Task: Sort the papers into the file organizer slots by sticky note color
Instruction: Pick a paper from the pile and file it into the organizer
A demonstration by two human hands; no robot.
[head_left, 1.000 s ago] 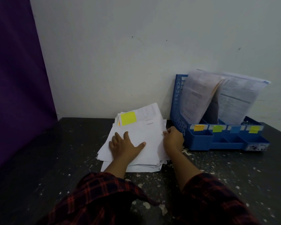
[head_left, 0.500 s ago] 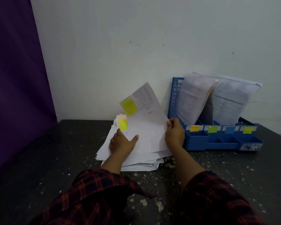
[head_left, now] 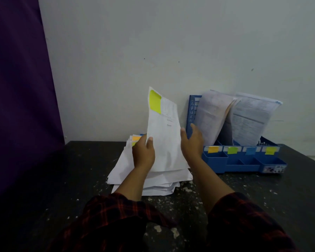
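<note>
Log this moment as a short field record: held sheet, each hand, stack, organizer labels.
held sheet: white paper raised upright, yellow sticky note at its top left corner
left hand: grips the sheet's left edge
right hand: at the sheet's right edge, fingers loosely spread; grip unclear
stack: paper stack on the dark table
organizer: blue file organizer, labels left to right orange, green, blue, yellow; papers already stand in it

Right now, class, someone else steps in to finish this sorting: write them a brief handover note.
Left hand grips the lifted sheet with the yellow sticky note. Right hand is open at the sheet's right edge.
Paper pile lies on the table, left of the blue organizer.
Done: some papers already stand in the organizer.
Left: file this sheet by the yellow label, then sort the pile.
</note>
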